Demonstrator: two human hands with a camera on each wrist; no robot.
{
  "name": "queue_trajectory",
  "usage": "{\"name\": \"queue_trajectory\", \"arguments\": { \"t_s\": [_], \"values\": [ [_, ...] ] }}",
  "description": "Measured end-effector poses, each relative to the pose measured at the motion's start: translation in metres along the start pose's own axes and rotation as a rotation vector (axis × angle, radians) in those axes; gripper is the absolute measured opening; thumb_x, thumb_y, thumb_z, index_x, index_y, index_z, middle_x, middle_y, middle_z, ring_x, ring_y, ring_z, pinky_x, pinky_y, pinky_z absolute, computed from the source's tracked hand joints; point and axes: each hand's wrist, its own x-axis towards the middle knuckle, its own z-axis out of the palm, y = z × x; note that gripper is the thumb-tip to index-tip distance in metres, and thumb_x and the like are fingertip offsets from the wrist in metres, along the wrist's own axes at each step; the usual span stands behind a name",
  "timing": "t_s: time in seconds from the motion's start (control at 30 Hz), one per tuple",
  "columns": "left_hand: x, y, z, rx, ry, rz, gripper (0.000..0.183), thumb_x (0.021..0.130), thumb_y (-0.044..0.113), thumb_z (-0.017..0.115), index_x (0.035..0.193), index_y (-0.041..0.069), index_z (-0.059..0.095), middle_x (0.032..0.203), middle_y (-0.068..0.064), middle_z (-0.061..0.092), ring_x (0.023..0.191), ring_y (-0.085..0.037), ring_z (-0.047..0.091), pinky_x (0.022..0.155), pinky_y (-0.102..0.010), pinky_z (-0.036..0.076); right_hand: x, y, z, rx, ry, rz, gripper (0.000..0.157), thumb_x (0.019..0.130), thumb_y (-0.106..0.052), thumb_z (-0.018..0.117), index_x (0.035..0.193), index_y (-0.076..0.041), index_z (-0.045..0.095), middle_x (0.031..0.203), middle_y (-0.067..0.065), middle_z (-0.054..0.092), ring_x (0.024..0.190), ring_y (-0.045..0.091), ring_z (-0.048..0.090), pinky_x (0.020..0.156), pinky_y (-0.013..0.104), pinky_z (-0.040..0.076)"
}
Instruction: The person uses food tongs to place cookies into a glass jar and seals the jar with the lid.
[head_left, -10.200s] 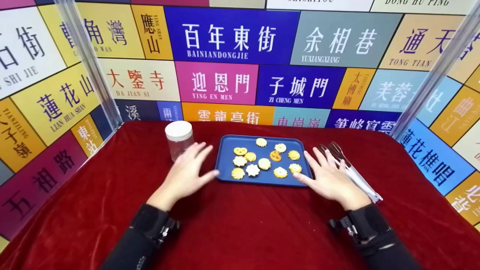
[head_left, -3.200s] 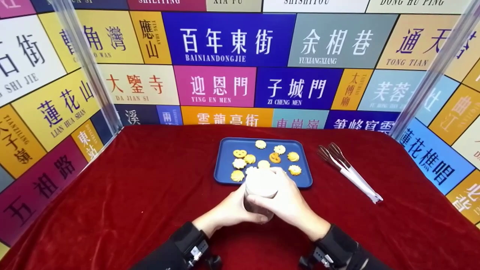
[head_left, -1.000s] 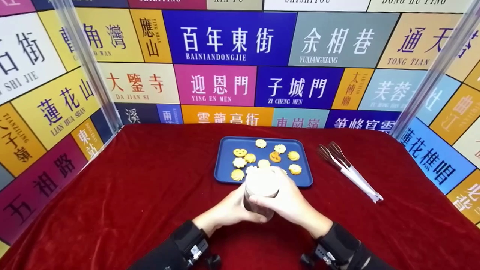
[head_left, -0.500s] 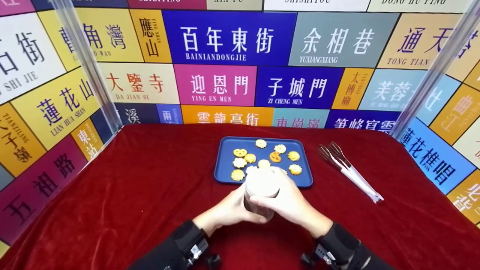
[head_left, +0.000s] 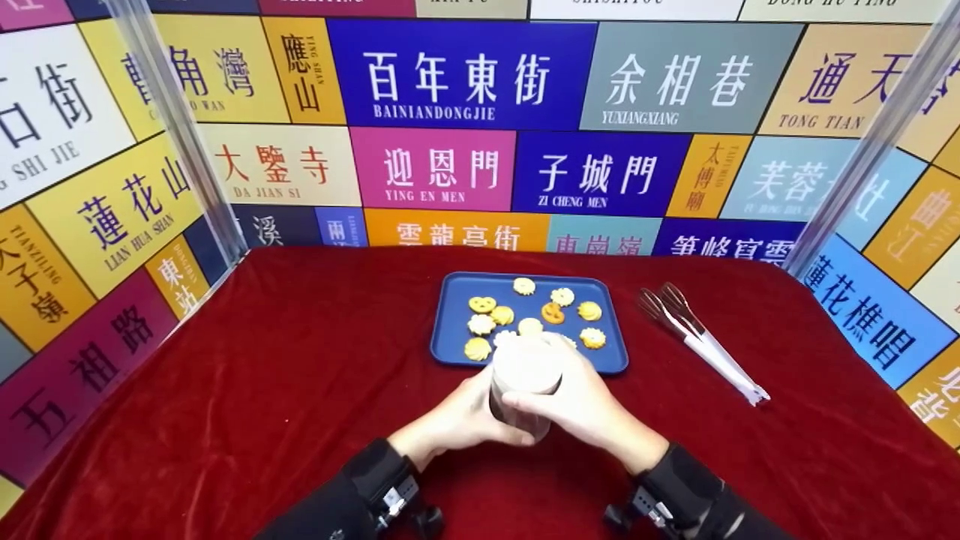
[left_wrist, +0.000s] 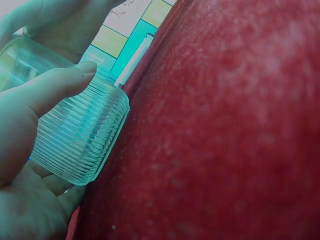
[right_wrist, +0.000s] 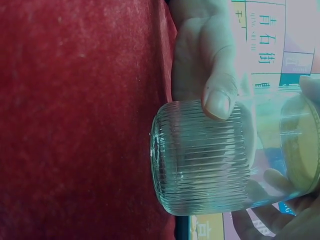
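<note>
The clear, see-through cylindrical jar with a ribbed lower wall [right_wrist: 205, 155] stands roughly upright between the 2 hands, in front of the near edge of the tray. The left hand [head_left: 472, 416] is wrapped round the jar's lower body, thumb across the ribbing. The right hand [head_left: 581, 394] is clamped on the round white lid [head_left: 527, 364] at the top, thumb along its near side. The lid is overexposed in the head view, so I can't tell if some right fingers also press on the jar wall, or how loose the lid is.

The step in hand appears to be working the lid, which is on the jar: 1 hand steadies, the other grips. The next move probably calls for a firm left hold while the right hand turns the lid, then a straight lift; squeezing both ends too hard could make the jar twist along with it.

Beyond the hands lies the blue rectangular tray with rounded corners [head_left: 450, 319], with at least 10 golden biscuits [head_left: 523, 286] on it, 2 of them pretzel-shaped. The hands and lid hide part of its near edge and some biscuits there. White-handled tongs with brown heads [head_left: 720, 364] lie to the right on the dark red velvety cloth [head_left: 315, 337], apart from the tray and out of the hands' way.
</note>
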Motion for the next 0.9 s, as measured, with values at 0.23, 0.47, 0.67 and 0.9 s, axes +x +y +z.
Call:
{"name": "queue_trajectory", "arguments": {
  "t_s": [0.23, 0.47, 0.67, 0.9],
  "values": [
    [-0.0004, 0.0016, 0.0000, 0.024, 0.018, 0.000, 0.092, 0.071, 0.013, 0.100, 0.148, 0.021, 0.050, 0.129, 0.010, 0.068, 0.112, -0.012, 0.064, 0.099, -0.028, 0.051, -0.0001, -0.0002, -0.0011, -0.001, -0.010, 0.000, 0.090, 0.074, -0.035, 0.098, 0.148, -0.006, 0.056, 0.139, 0.008, 0.061, 0.122, 0.023, 0.059, 0.108, 0.049, 0.047],
    [-0.0006, 0.0029, 0.0002, 0.032, 0.027, -0.003, 0.092, 0.070, 0.013, 0.100, 0.147, 0.022, 0.051, 0.130, 0.010, 0.068, 0.116, -0.011, 0.063, 0.104, -0.028, 0.050, 0.0004, 0.0012, -0.0024, 0.020, -0.021, -0.018, 0.086, 0.076, -0.034, 0.098, 0.146, -0.007, 0.058, 0.136, 0.007, 0.062, 0.119, 0.021, 0.060, 0.107, 0.049, 0.047],
    [0.0002, 0.0032, 0.0000, 0.058, 0.028, 0.012, 0.092, 0.070, 0.013, 0.101, 0.147, 0.020, 0.050, 0.131, 0.008, 0.068, 0.117, -0.012, 0.063, 0.104, -0.028, 0.049, 0.0011, 0.0032, -0.0032, 0.028, -0.029, -0.040, 0.083, 0.076, -0.033, 0.097, 0.146, -0.007, 0.059, 0.134, 0.005, 0.063, 0.118, 0.020, 0.060, 0.106, 0.047, 0.048],
    [0.0004, 0.0027, -0.0025, 0.068, 0.006, 0.024, 0.090, 0.070, 0.013, 0.101, 0.145, 0.017, 0.052, 0.130, 0.006, 0.069, 0.116, -0.012, 0.064, 0.103, -0.028, 0.050, 0.0014, 0.0040, -0.0036, 0.030, -0.051, -0.050, 0.079, 0.077, -0.031, 0.097, 0.143, -0.010, 0.060, 0.131, 0.003, 0.064, 0.119, 0.020, 0.060, 0.107, 0.047, 0.047]
  ]
}}
